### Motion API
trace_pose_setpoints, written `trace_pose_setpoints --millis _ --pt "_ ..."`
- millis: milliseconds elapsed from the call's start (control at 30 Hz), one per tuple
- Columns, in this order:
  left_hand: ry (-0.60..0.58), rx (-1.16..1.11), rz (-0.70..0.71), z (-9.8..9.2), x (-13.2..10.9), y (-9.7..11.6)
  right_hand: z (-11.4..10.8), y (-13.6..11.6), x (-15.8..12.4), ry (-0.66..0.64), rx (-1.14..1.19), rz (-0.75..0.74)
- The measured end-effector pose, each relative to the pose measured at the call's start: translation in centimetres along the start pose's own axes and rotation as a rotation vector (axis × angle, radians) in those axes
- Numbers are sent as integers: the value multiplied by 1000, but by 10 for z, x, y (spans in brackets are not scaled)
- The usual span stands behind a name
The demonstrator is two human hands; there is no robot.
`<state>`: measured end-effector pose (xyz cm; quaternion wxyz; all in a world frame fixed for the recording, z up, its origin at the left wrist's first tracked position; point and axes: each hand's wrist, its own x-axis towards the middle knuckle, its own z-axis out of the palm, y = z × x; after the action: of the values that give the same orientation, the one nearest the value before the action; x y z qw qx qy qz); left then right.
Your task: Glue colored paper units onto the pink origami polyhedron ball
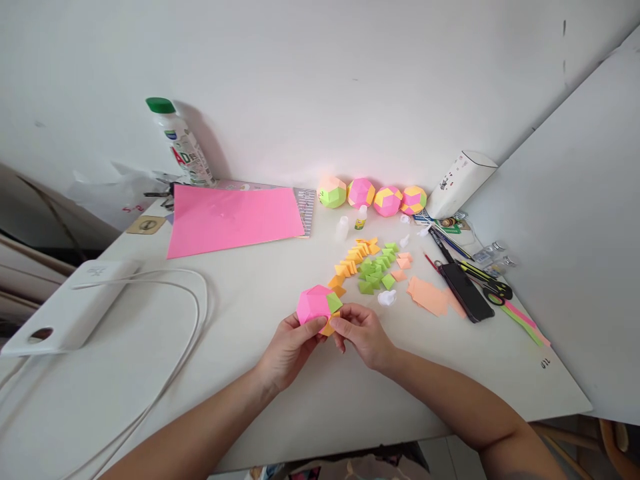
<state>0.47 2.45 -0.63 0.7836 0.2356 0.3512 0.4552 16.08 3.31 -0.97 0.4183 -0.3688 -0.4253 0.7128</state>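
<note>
My left hand [293, 347] and my right hand [363, 333] meet over the white table [280, 393], both closed round a partly built paper ball [316, 305] that is pink with green and orange pieces. The left fingers grip its underside; the right fingers pinch an orange piece at its lower right edge. Just beyond lie rows of folded orange paper units [353, 260] and green paper units [376, 270].
Four finished paper balls [373, 194] line the wall. A pink sheet [233, 217], a green-capped bottle [181, 143], small glue bottles [360, 217], a black phone [467, 291], scissors [493, 283], peach papers [430, 297] and a white device with cable [75, 303] surround the work.
</note>
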Motion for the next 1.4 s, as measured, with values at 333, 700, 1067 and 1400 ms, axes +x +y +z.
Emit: trace_pose_setpoints --millis 333,700,1067,1400 --pt "-87 1 -13 7 -2 2 5 -1 -1 21 112 68" --pt "-89 25 -12 10 -4 5 7 -4 -2 20 135 103" --pt "-122 145 104 8 -6 -3 8 -5 -4 24 126 67" --pt "-136 83 68 11 -8 3 11 -7 -7 -31 -75 96"
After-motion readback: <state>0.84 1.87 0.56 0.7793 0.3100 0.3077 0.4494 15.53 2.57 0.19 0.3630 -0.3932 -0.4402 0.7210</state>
